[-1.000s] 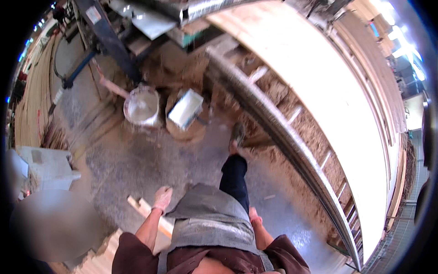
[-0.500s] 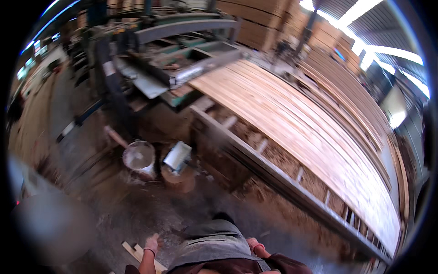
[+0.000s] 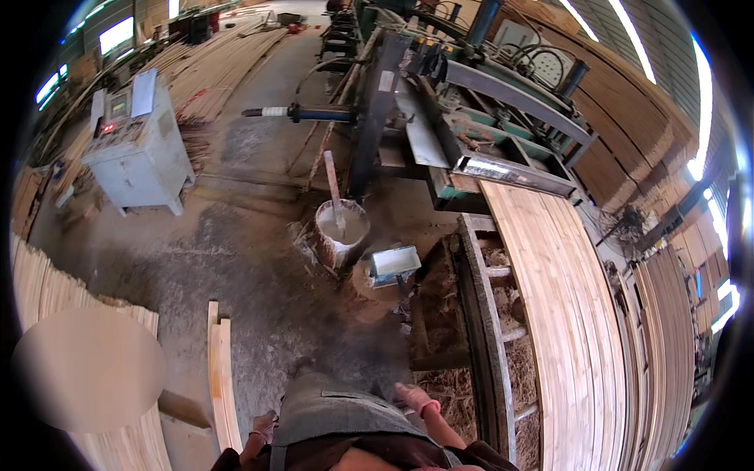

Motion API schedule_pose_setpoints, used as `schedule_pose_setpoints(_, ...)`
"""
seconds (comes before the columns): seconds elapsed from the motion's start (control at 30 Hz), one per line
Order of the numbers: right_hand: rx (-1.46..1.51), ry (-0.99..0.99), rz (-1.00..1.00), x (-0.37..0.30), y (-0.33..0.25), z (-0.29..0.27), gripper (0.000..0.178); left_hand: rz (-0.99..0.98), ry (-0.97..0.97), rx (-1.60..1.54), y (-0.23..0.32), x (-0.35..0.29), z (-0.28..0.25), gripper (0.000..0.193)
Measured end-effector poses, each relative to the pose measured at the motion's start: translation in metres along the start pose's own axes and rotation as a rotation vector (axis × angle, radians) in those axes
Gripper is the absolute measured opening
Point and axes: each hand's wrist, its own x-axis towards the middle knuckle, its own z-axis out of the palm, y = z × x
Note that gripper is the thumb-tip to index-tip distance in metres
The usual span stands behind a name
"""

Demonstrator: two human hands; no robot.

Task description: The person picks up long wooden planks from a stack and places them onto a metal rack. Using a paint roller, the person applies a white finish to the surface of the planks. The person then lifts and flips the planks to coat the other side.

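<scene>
My left hand (image 3: 265, 425) hangs low beside the grey apron (image 3: 338, 416), its small, dim fingers loosely apart. It holds nothing I can make out. Nearest to it are two pale wooden strips (image 3: 223, 377) lying side by side. On the apron's other side, my right hand (image 3: 414, 397) has loosely extended fingers and a pinkish band at the wrist. No object shows in it. Ahead stand a bucket (image 3: 339, 243) of whitish paste with a stick (image 3: 333, 188) in it, and a pale rectangular tray-like tool (image 3: 394, 265) on a round stump-like support (image 3: 373, 294).
To the right, a long metal frame (image 3: 493, 337) carries a panel of wooden boards (image 3: 577, 322). A press-like machine (image 3: 471, 118) stands ahead. Far left is a grey control cabinet (image 3: 141, 153). Stacked strips (image 3: 47, 282) lie at left, partly behind a blurred round patch.
My view has swung left, so the boards, bucket and machine sit farther right. The control cabinet and stacked strips at left now show clearly. Both hands remain low beside the apron.
</scene>
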Motion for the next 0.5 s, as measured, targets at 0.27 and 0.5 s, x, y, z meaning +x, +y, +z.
schedule_pose_setpoints(0.27,-0.573,0.07,-0.279,0.06,0.101,0.028,0.051,-0.136,0.125,-0.189,0.011,-0.096,0.02,0.024)
schedule_pose_setpoints(0.5,-0.259,0.351,-0.184,0.004,0.029,0.06,0.041,-0.32,0.095,-0.411,-0.004,-0.042,-0.058,0.044)
